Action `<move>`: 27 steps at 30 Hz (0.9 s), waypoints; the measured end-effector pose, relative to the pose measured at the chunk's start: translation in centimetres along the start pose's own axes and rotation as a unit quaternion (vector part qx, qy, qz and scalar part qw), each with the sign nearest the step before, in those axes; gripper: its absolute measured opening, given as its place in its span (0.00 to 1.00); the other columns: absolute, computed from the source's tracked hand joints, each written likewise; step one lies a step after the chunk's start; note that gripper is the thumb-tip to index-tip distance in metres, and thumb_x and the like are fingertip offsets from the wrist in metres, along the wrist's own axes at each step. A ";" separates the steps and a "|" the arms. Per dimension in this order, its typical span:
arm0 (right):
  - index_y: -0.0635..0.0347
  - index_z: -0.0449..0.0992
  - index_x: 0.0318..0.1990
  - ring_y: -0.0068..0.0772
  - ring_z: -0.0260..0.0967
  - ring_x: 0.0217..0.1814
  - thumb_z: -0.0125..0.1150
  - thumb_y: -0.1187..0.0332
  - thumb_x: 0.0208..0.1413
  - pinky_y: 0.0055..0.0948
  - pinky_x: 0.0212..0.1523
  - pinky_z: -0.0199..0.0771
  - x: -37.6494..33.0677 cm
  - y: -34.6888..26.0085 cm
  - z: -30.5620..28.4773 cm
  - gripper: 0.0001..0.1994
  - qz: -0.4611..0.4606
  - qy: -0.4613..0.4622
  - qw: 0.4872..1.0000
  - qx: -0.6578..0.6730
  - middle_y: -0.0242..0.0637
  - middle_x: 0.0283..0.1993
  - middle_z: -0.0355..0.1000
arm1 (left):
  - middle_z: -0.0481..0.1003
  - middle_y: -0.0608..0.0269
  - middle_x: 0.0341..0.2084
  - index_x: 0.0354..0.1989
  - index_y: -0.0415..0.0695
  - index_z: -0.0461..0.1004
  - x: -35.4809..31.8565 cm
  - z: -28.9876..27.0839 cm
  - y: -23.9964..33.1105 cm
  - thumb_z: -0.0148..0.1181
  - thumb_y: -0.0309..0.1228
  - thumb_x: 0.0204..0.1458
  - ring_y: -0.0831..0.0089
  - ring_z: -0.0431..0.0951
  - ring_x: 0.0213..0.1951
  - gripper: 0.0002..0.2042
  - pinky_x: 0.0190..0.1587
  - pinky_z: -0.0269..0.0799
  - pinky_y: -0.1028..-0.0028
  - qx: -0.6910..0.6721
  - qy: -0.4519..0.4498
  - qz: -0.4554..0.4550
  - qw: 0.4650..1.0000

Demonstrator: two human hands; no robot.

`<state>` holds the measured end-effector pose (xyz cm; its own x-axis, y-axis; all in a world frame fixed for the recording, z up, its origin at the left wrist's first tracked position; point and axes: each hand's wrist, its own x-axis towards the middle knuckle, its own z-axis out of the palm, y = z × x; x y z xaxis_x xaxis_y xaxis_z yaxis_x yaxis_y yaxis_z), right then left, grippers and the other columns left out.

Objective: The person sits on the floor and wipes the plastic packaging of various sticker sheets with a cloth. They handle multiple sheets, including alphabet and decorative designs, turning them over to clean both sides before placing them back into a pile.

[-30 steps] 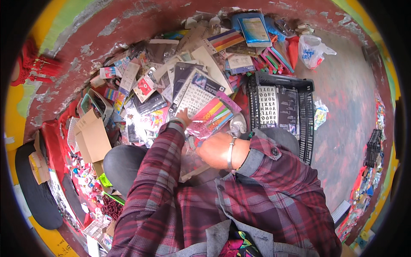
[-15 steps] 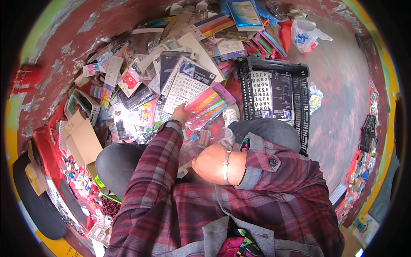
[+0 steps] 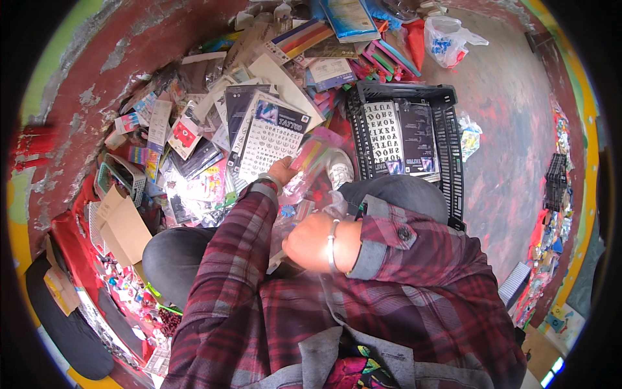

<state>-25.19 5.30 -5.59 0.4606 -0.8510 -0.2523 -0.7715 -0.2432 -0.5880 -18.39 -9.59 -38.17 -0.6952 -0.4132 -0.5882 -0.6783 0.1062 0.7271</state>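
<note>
My left hand (image 3: 282, 170) is closed on the near edge of a clear plastic packet of rainbow-coloured strips (image 3: 314, 157), which is blurred by motion. Just beyond that hand lie flat tattoo sheets (image 3: 272, 136) in black and white, on the front of a heap of packets. My right hand (image 3: 308, 243) is bent inward before my body, its fingers curled under and hidden, so what it holds cannot be made out. Crumpled clear plastic (image 3: 298, 188) hangs between the hands. A white shoe (image 3: 339, 170) shows beside the packet.
A black plastic crate (image 3: 453, 162) with more tattoo sheets (image 3: 383, 139) stands to the right. A white plastic bag (image 3: 447, 42) lies at the back right. An open cardboard box (image 3: 120, 223) and a small basket (image 3: 126, 178) stand at left, near the heaped packets.
The rainbow packet has turned more edge-on and shows less of its face, still in my left hand. The whole view has shifted slightly; my right hand stays bent in front of me.
</note>
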 end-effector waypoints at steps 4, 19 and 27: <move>0.60 0.76 0.28 0.48 0.74 0.31 0.56 0.67 0.42 0.42 0.30 0.74 -0.1 1.7 -2.9 0.07 0.051 -0.054 0.997 -0.008 0.45 0.26 0.74 | 0.76 0.57 0.39 0.52 0.36 0.66 -3.3 -4.8 5.5 0.57 0.17 0.49 0.69 0.77 0.40 0.19 0.43 0.74 0.73 -0.296 0.014 0.054 0.953; 0.68 0.73 0.47 0.17 0.67 0.42 0.61 0.59 0.55 0.19 0.45 0.67 -1.3 7.5 -11.7 0.20 0.023 0.232 0.830 0.507 0.29 0.42 0.72 | 0.75 0.57 0.43 0.51 0.37 0.67 -25.0 -20.6 20.8 0.58 0.21 0.48 0.69 0.76 0.43 0.19 0.48 0.72 0.69 -0.544 0.051 0.279 0.790; 0.67 0.77 0.42 0.19 0.70 0.39 0.62 0.71 0.53 0.20 0.42 0.70 -0.2 5.5 -11.0 0.11 0.022 0.151 0.786 0.599 0.30 0.38 0.75 | 0.75 0.57 0.42 0.50 0.37 0.69 -27.2 -20.8 21.0 0.58 0.26 0.46 0.68 0.76 0.43 0.20 0.49 0.71 0.68 -0.616 -0.015 0.305 0.726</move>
<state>-34.34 -1.01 -0.28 0.1808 -0.9618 -0.2054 0.2666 0.2490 -0.9311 -8.79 -14.93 0.40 -0.7941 -0.6075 -0.0185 0.4724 -0.6361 0.6101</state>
